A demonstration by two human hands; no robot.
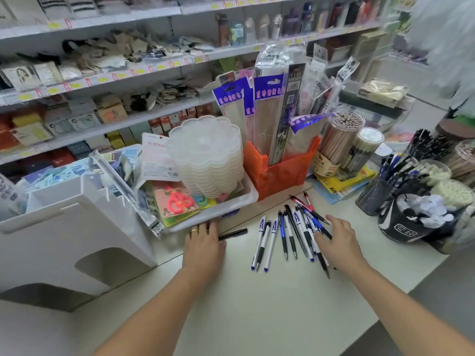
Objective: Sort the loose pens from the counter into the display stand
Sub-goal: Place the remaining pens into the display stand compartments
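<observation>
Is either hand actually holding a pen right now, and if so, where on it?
The left hand lies over one end of a black pen; whether it has a grip cannot be told. The right hand holds nothing, fingers spread over the pen pile.
</observation>
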